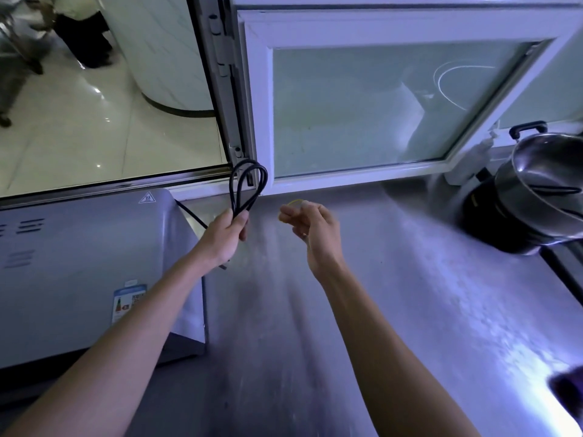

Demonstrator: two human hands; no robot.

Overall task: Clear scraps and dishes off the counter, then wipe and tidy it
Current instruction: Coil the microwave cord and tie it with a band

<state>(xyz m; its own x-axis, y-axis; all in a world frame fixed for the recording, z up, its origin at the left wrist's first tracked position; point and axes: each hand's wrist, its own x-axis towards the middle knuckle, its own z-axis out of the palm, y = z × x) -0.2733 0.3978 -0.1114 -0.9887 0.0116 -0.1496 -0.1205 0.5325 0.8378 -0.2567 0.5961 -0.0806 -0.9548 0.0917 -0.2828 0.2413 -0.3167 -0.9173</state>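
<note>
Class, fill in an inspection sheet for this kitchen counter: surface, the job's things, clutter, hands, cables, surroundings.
Surface: steel counter, bare, streaky.
Job's things: looped black cord; small yellowish band.
Clutter: steel pot at right; dark object at lower right edge, unclear.
Hands: left hand grips the cord; right hand pinches the band.
Cables: cord runs down behind the appliance.
Surroundings: open window; tiled floor beyond, a person standing there.

bare counter (394,279) between oven (79,272) left, pots (536,197) right
</note>
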